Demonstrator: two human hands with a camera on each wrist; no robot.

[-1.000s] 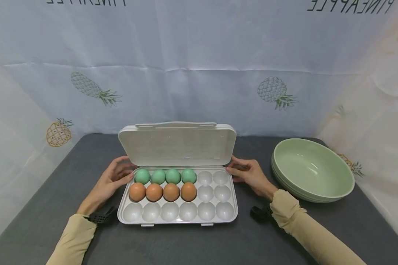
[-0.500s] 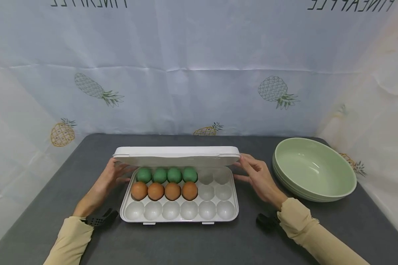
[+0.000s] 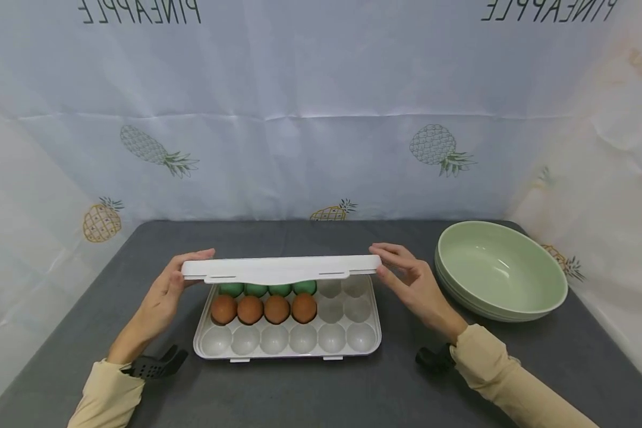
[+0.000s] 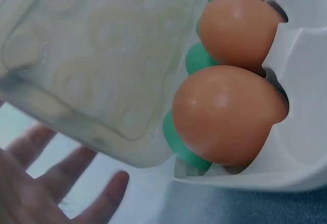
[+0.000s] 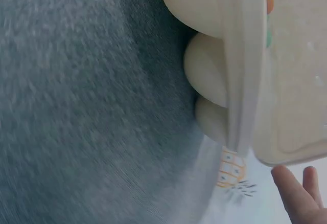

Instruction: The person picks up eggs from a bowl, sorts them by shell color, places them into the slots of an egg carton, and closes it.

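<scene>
Lid (image 3: pixel 280 268) at frame centre is roughly halfway down over the tray (image 3: pixel 288 340), not latched, left hand (image 3: pixel 163 295) and right hand (image 3: pixel 414 284) each gripping a lid end; eight eggs (image 3: pixel 264 309) seated, ten cups empty.

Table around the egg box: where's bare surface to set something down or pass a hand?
Free: the dark table strip in front of the egg box, between the sleeves; the back strip from the lid to the backdrop; the far left beyond the left hand. Crowded: the gap between the right hand and the green bowl.
</scene>
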